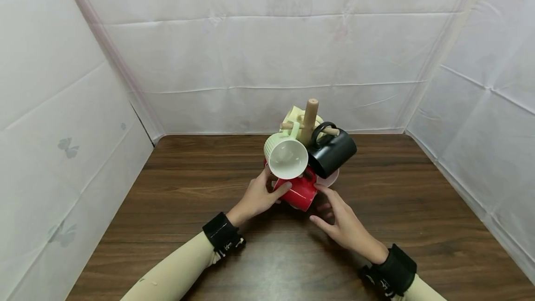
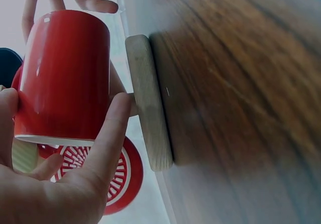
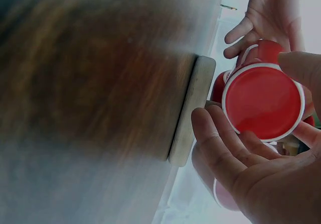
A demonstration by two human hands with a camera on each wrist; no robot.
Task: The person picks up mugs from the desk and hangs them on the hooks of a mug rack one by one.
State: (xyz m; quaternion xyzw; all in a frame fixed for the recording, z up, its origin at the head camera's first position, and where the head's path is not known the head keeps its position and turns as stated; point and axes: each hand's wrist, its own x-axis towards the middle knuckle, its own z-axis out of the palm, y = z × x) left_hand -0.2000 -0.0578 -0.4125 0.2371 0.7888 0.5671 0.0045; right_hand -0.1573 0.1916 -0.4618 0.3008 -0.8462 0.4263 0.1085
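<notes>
A red mug [image 1: 297, 193] sits low on the front of a wooden mug tree [image 1: 310, 117], its handle upward. My left hand [image 1: 260, 195] grips its left end, the thumb on the outer wall and fingers around it. By the mug's right end is my right hand [image 1: 344, 224], index fingertip at the mug, thumb apart from it. In the right wrist view, the fingers lie loosely below the mug's red base [image 3: 263, 103]. Above hangs a pale green mug [image 1: 288, 157], a black mug [image 1: 338, 152] to its right. A pale yellow mug [image 1: 294, 114] is partly hidden behind.
A pink mug [image 1: 329, 178] shows beneath the black one. Another red piece with a white-patterned disc [image 2: 123, 179] is behind the held mug. The tree's wooden base [image 2: 148, 103] stands on the brown table [image 1: 200, 166]. White sheets [image 1: 267, 50] enclose the table.
</notes>
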